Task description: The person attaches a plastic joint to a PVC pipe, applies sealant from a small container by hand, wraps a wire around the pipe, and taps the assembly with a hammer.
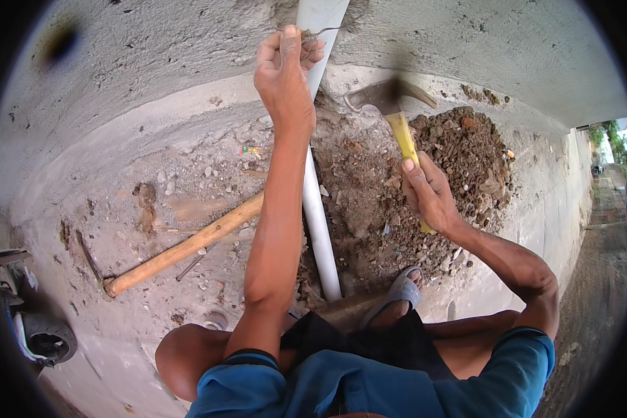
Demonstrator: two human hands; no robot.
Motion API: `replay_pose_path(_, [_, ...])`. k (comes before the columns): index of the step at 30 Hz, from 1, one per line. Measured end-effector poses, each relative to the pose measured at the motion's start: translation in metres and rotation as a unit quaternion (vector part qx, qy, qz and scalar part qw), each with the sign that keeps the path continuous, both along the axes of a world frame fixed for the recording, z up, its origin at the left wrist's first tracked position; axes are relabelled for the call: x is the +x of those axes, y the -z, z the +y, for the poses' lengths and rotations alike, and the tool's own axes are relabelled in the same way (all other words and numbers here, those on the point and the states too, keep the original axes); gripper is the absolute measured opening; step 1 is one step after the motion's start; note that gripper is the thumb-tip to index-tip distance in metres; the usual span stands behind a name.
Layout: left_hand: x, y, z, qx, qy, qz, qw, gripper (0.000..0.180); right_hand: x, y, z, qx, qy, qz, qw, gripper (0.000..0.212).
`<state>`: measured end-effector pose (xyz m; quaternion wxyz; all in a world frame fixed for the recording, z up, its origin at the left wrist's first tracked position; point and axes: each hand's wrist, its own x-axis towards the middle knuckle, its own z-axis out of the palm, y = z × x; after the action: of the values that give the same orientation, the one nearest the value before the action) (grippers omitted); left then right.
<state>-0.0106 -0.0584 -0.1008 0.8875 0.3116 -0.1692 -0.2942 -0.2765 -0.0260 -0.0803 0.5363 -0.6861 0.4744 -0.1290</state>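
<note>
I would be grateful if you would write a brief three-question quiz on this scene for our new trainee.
1. True or false: the left hand grips the hammer.
2. What colour is the hammer's handle?
(a) blue
(b) yellow
(c) red
3. Fill the gap: in the picture, the heap of loose soil lies to the ____ of the white pipe.

Key:
1. False: the right hand grips it, while the left fingers hold a thin dark strand.
2. (b)
3. right
</note>
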Motion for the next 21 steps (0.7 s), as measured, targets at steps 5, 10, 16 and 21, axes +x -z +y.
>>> replay_pose_path(5, [-0.032, -0.021, 0.007, -0.140, 0.142, 0.049, 0.979, 0.036, -0.098, -0.003, 0.011, 0.093, -0.016, 0.239, 0.967, 0.052])
replay_pose_path(10, [-0.046, -0.034, 0.001, -0.241, 0.260, 0.106, 0.929, 0.043, -0.226, 0.078, 0.071, 0.271, 0.084, 0.202, 0.937, 0.047])
replay_pose_path(16, [0.033, 0.011, -0.002, -0.106, 0.177, 0.070, 0.976, 0.028, -0.345, 0.102, 0.109, 0.343, 0.124, 0.232, 0.902, 0.053])
replay_pose_path(21, [-0.001, -0.016, 0.008, -0.030, 0.137, 0.087, 0.986, 0.020, -0.405, 0.106, 0.107, 0.206, 0.013, 0.409, 0.889, 0.060])
